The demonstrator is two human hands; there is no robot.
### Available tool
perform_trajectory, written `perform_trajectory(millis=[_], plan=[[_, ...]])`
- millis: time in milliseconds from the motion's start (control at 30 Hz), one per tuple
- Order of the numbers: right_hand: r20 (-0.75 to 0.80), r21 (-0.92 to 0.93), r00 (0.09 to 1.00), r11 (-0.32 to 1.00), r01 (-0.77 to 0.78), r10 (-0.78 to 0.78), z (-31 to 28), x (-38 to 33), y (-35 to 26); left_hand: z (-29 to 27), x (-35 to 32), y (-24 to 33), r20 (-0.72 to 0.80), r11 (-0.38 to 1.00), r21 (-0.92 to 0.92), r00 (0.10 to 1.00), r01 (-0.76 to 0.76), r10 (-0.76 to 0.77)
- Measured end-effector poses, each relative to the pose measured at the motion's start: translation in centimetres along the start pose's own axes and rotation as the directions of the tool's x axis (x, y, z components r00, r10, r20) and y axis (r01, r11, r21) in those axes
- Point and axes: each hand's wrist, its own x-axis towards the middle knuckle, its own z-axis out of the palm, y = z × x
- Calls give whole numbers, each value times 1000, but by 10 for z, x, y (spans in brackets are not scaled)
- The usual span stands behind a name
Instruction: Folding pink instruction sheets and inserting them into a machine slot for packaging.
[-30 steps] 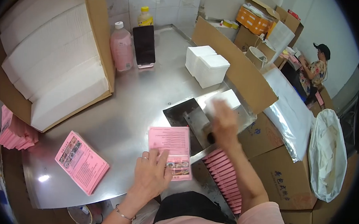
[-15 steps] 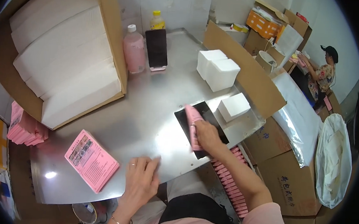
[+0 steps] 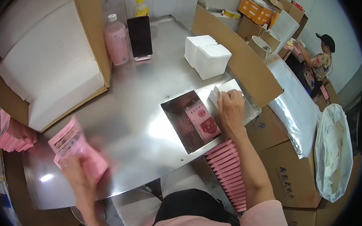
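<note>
My left hand (image 3: 78,173), smeared by motion, is closed on a printed pink pouch (image 3: 68,136) at the left of the steel table. The pouch's far end is raised, and other pink pouches (image 3: 97,164) seem to lie beneath it. At the right edge my right hand (image 3: 232,110) pinches white paper napkins (image 3: 216,98) at a small stack. Between the hands is a rectangular opening (image 3: 180,127) in the table. A pink packet (image 3: 203,122) with dark red print lies in its right part.
Two white napkin stacks (image 3: 208,58) stand beyond my right hand, beside a cardboard divider (image 3: 235,49). A phone (image 3: 140,38) and pink bottle (image 3: 116,41) stand at the back. A large napkin carton (image 3: 92,35) fills the left. Pink packets (image 3: 227,171) line up below the table; a co-worker (image 3: 321,62) sits far right.
My right hand has left the pink packet, now in the opening, and moved to the white napkins. My left hand has moved left onto the pink pouches and raised one. The view has shifted slightly.
</note>
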Motion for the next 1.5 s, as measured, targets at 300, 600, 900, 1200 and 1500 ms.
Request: perform_trajectory(millis=[300, 600, 900, 1200, 1500], plan=[[-134, 401, 861, 768, 500, -491, -31, -44, -80, 78, 13, 129, 82, 770, -555, 901, -314, 427], [325, 380, 774, 825, 419, -543, -34, -36, -149, 87, 14, 141, 121, 964, -208, 974, -165, 192], [16, -219, 998, 974, 64, -62, -9, -5, -7, 78, 15, 136, 162, 982, -67, 970, -174, 183], [-94, 94, 995, 995, 34, -25, 1, -7, 14, 70, 8, 130, 191, 955, -90, 936, -283, 295], [-108, 553, 690, 534, 640, -716, -58, -92, -131, 49, 13, 119, 232, 933, -294, 931, -209, 282]])
